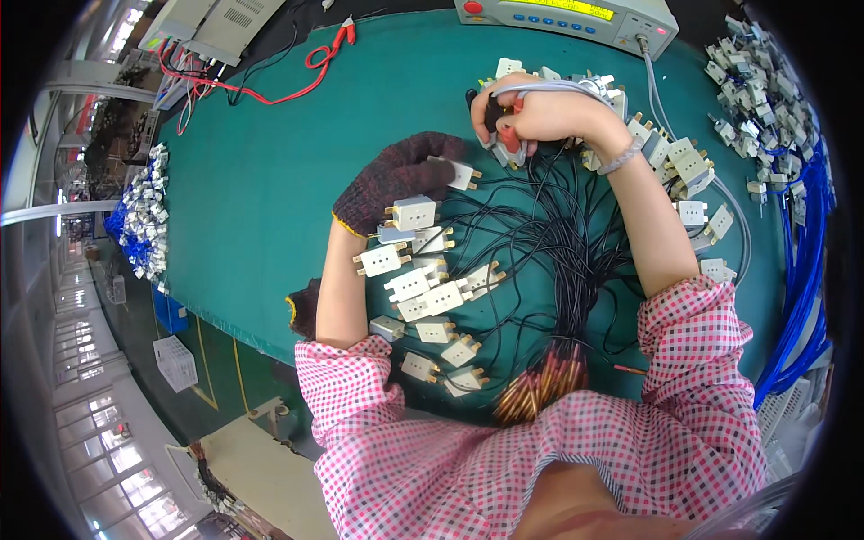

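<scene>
My left hand (405, 175), in a dark knitted glove, has its fingers closed on a white plug-like connector (461, 174) with brass-coloured prongs. Farther right, my bare right hand (549, 121) is closed round a red-and-black test clip (510, 138) with a grey cable running over the hand. A light connector (511, 156) sits right under the clip; whether they touch is hard to see. Several more white connectors (416, 214) lie in an arc around both forearms. Their black cables (571, 252) gather into a bundle ending in copper-coloured tips (540, 382) close to my body.
A tester (576, 22) with a lit yellow display stands at the far edge. Red leads (310, 81) and a grey device (211, 27) are far left. Blue-cabled connector heaps lie on the left (144, 216) and right (760, 99) of the green mat (243, 180).
</scene>
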A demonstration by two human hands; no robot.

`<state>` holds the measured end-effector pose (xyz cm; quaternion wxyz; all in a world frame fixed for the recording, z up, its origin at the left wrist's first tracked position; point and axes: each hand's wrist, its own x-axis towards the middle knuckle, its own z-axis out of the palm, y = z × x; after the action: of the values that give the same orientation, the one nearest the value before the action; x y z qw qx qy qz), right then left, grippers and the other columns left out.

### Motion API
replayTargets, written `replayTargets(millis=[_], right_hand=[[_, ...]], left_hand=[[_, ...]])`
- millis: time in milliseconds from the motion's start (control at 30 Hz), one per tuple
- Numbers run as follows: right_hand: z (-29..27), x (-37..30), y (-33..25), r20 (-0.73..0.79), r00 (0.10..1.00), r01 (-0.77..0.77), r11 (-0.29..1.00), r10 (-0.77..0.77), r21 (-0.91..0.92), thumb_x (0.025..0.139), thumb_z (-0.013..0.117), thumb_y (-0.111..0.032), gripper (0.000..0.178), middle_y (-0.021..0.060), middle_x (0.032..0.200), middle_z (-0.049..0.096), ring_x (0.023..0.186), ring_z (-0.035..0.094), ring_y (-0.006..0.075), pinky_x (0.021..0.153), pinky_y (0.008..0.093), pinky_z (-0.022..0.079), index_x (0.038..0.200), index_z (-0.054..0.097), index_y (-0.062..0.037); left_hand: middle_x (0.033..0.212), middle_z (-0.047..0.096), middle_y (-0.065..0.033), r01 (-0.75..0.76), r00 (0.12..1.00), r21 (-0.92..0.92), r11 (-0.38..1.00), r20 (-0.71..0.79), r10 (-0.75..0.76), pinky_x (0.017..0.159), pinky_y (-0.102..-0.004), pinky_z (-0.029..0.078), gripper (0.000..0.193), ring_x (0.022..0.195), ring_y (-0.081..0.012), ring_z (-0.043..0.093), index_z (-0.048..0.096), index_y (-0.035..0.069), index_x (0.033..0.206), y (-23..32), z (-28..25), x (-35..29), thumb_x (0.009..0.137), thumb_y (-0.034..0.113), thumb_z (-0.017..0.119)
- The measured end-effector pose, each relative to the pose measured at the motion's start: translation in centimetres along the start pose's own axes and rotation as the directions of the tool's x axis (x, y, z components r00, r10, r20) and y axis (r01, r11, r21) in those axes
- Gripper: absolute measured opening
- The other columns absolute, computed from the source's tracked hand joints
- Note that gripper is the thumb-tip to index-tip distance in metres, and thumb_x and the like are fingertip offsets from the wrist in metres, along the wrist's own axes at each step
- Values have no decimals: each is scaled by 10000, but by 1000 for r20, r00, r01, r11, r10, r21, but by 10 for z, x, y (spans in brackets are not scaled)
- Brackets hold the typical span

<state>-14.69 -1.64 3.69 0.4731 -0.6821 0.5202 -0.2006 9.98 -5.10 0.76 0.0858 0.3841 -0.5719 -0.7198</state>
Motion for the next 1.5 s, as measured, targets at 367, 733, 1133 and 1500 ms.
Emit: replayTargets(millis=[367, 733, 1133, 1500], right_hand=[[12, 14, 13, -38, 975, 224, 953, -221, 204, 707, 515, -10, 204, 67, 844, 645, 762, 607, 132, 673, 236, 477, 854, 656, 6], [20, 18, 10, -22, 943, 327, 915, -332, 237, 690, 511, -9, 234, 69, 867, 663, 787, 602, 132, 688, 241, 477, 871, 661, -7], [36, 22, 13, -110, 954, 301, 911, -281, 282, 800, 558, -74, 111, 54, 691, 624, 568, 582, 102, 519, 240, 467, 843, 652, -32], [11, 15, 12, -292, 885, 465, 707, -362, 533, 807, 501, -23, 153, 79, 848, 634, 669, 613, 131, 551, 242, 515, 862, 642, -1]], left_hand=[[1002, 658, -102, -173, 985, -145, 974, -31, 170, 774, -292, 517, 494, 859, -169, 633, 506, -2, 1298, -24, -11, -3, 832, 88, 641], [1012, 651, -132, -151, 988, -174, 973, 3, 154, 808, -315, 521, 469, 877, -192, 643, 516, -61, 1256, -39, -20, 6, 838, 95, 659], [1126, 609, -154, -144, 989, -207, 968, -21, 143, 769, -349, 533, 428, 921, -223, 638, 540, -29, 1243, -35, -16, 4, 853, 115, 643], [1199, 595, -140, 66, 951, -588, 807, 282, 128, 899, -341, 507, 420, 1031, -196, 619, 438, 1, 1343, -17, -13, 16, 962, 174, 469]])
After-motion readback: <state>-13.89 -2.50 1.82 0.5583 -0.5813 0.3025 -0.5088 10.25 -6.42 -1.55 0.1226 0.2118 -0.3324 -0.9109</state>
